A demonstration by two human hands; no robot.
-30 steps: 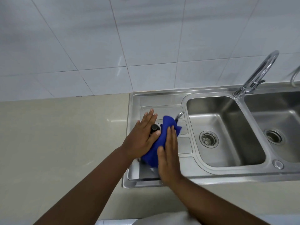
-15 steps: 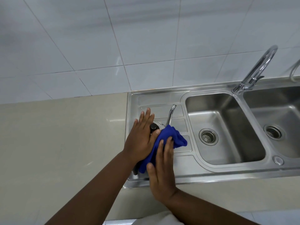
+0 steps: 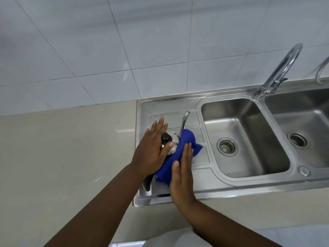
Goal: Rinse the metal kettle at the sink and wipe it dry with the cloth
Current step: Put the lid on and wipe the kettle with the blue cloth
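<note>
The metal kettle point(image 3: 173, 138) stands on the steel drainboard point(image 3: 176, 106) left of the sink. Its thin spout points away from me, its black lid knob shows between my fingers, and its dark handle sticks out toward me. My left hand point(image 3: 151, 152) lies over the lid and left side, fingers stretched, holding the kettle steady. A blue cloth point(image 3: 187, 141) is wrapped against the kettle's right side. My right hand point(image 3: 181, 175) presses flat on the cloth from the near right. Most of the kettle's body is hidden by hands and cloth.
Right of the drainboard are two steel basins, the nearer one point(image 3: 249, 125) and a second point(image 3: 306, 111), each with a drain. A curved tap point(image 3: 283, 66) rises behind them, with another tap point(image 3: 322, 70) at the right edge. Beige countertop point(image 3: 71, 157) lies left, tiled wall behind.
The cloth has slid off the kettle's top to its right side, baring the spout and lid. My right hand has drawn back toward me along the cloth. My left hand stays on the lid.
</note>
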